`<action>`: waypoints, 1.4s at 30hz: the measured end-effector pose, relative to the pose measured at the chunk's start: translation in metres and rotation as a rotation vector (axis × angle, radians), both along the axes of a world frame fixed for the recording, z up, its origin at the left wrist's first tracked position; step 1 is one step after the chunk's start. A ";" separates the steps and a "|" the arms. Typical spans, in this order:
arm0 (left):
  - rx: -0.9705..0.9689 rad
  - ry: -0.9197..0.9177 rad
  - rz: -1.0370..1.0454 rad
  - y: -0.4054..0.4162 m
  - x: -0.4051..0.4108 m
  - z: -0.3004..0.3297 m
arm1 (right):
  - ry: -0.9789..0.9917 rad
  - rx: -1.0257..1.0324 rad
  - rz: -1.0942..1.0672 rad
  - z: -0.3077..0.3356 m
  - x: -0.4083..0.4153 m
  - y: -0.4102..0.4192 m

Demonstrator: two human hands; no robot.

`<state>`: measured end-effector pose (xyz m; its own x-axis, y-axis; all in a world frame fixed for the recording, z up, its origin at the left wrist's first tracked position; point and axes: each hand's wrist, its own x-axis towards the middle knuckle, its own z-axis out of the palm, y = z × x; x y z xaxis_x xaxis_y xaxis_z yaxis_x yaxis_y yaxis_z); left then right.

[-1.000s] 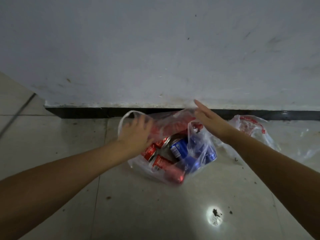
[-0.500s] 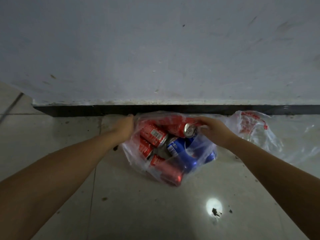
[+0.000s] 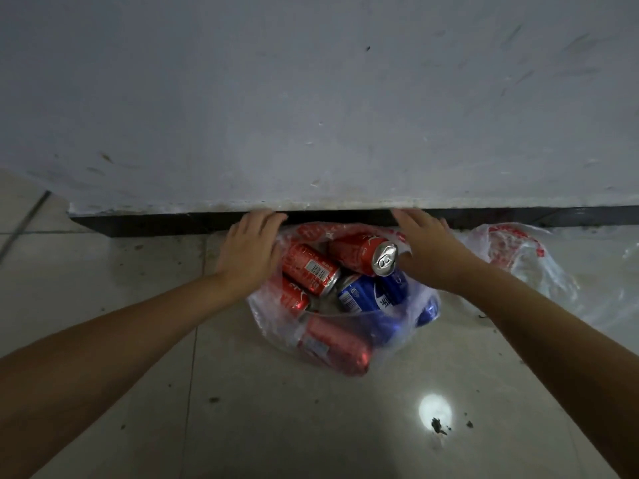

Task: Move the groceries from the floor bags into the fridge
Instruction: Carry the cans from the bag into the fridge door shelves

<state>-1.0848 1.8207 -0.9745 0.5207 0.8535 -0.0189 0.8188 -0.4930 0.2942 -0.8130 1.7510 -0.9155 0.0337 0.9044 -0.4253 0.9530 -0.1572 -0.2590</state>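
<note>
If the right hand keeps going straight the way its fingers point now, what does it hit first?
The right hand points up and away over the bag of cans. Straight on, its fingertips would likely meet the dark baseboard under the white wall almost at once, though depth is hard to judge.

Four red soda cans show in the clear plastic bag (image 3: 404, 344): one on top with its silver lid (image 3: 359, 252) facing out, one with a barcode (image 3: 309, 269), one partly hidden at the left (image 3: 292, 299), and one lying lowest under the plastic (image 3: 333, 344). Two blue cans sit there too: a large one in the middle (image 3: 371, 300) and one at the right edge (image 3: 427, 311), mostly covered. More may lie underneath, unseen. Two plastic bags rest on the floor, counting the second bag with red print (image 3: 511, 250). Two hands are in view, the left hand (image 3: 250, 248) and the right hand (image 3: 430, 248).
</note>
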 end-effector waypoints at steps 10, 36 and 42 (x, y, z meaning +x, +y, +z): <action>-0.139 0.501 -0.635 -0.026 0.060 -0.004 | -0.013 -0.040 0.072 -0.028 -0.020 -0.011; -0.191 0.830 -0.294 -0.015 0.075 0.021 | 0.245 0.133 -0.101 -0.035 -0.035 -0.007; -0.132 0.513 -0.293 -0.009 0.063 0.010 | 0.371 0.161 -0.137 -0.039 -0.038 -0.005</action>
<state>-1.0217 1.8118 -0.9649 0.6305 0.6491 -0.4256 0.7078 -0.7058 -0.0277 -0.8514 1.7458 -0.9542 0.0300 0.9581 -0.2847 0.7639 -0.2057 -0.6117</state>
